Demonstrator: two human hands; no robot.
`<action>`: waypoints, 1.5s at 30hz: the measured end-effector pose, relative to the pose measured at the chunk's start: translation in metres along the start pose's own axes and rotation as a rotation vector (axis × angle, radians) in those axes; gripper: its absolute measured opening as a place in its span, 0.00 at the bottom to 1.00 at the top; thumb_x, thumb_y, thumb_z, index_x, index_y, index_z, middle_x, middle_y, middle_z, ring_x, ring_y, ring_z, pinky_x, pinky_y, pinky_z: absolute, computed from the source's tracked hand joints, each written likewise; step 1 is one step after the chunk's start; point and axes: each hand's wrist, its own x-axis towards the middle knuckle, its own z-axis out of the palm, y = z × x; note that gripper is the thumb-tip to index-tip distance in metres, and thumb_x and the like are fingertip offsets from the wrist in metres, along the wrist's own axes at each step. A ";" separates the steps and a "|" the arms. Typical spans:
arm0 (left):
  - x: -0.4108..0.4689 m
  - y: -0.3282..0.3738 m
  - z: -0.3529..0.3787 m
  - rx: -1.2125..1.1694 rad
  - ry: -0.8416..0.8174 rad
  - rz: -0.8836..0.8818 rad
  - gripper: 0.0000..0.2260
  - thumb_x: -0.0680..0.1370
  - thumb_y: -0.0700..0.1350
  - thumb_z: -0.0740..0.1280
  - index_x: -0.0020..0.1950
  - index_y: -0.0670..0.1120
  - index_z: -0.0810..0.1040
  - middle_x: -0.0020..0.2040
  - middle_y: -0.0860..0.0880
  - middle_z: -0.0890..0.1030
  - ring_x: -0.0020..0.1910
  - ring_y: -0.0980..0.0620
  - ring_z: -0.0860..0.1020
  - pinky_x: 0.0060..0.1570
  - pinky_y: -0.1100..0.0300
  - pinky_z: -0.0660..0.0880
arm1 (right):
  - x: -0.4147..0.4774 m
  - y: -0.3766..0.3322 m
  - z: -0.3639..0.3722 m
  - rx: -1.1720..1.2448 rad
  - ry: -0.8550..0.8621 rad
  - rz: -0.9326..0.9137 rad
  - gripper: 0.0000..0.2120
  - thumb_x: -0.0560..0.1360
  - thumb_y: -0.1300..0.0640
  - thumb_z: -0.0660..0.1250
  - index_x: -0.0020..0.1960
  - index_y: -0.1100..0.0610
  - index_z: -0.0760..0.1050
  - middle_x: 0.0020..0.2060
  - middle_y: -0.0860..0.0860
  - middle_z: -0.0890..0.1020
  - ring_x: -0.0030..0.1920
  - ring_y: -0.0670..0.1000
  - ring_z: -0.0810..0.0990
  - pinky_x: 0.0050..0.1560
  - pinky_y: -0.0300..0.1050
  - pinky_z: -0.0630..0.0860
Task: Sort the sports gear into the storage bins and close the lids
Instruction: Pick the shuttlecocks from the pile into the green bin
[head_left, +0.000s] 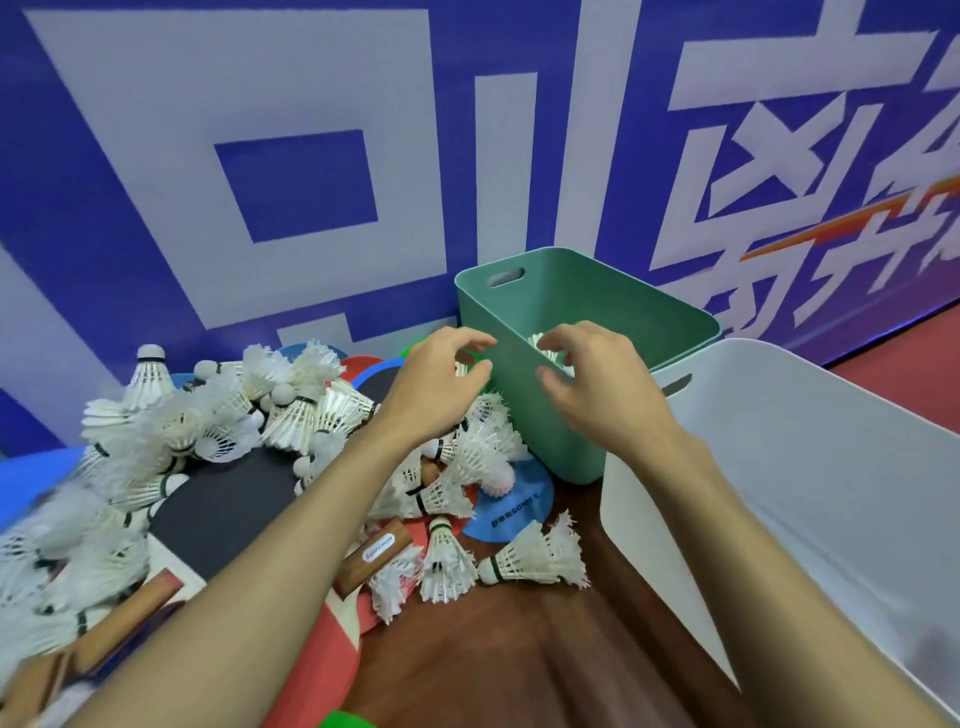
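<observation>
Shuttlecocks (291, 415) heaped on floor among paddles (223, 509), left of green bin (550, 415). Left hand (441, 384) and right hand (597, 384) hover at bin's rim, fingers curled loosely, holding nothing. White bin (779, 467) stands alongside.

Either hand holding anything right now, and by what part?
Nothing. The left hand hovers with curled fingers above the shuttlecock pile; the right hand is open over the green bin.
</observation>
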 end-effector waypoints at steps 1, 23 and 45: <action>-0.011 -0.001 -0.004 0.009 0.006 0.006 0.12 0.77 0.43 0.65 0.59 0.51 0.79 0.56 0.54 0.79 0.52 0.58 0.77 0.56 0.60 0.74 | -0.009 -0.006 0.004 0.026 0.010 -0.018 0.13 0.74 0.55 0.65 0.58 0.56 0.77 0.53 0.53 0.80 0.51 0.54 0.78 0.53 0.50 0.75; -0.066 -0.061 0.062 0.582 -0.161 0.175 0.15 0.78 0.49 0.64 0.63 0.49 0.75 0.57 0.53 0.75 0.57 0.52 0.71 0.55 0.57 0.64 | -0.104 0.033 0.092 -0.049 -0.408 0.322 0.21 0.76 0.59 0.59 0.69 0.56 0.64 0.56 0.58 0.79 0.55 0.60 0.77 0.49 0.50 0.74; -0.050 0.013 -0.030 0.070 0.301 0.172 0.02 0.73 0.44 0.70 0.41 0.50 0.79 0.39 0.56 0.76 0.38 0.60 0.76 0.41 0.66 0.72 | -0.023 -0.029 -0.003 0.064 0.106 -0.133 0.04 0.72 0.61 0.65 0.43 0.59 0.77 0.37 0.54 0.82 0.39 0.56 0.79 0.41 0.50 0.76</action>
